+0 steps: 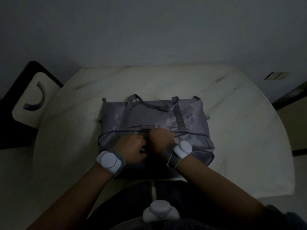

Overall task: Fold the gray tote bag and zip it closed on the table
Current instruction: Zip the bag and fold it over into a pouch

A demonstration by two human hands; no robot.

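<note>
The gray tote bag (154,118) lies flat on the pale table (232,130), its two handles at the far edge and a zipper line running across its near half. My left hand (132,147) and my right hand (160,138) are side by side on the bag's middle, just at the zipper line. Both have curled fingers that grip the fabric there. What exactly the fingertips pinch is hidden under the knuckles. Each wrist carries a gray band with a white round device.
A pale chair (31,100) with a curved cut-out stands at the table's left. A wall runs behind the table. Dark flooring shows at the far right. A white device (160,211) hangs at my chest. The light is dim.
</note>
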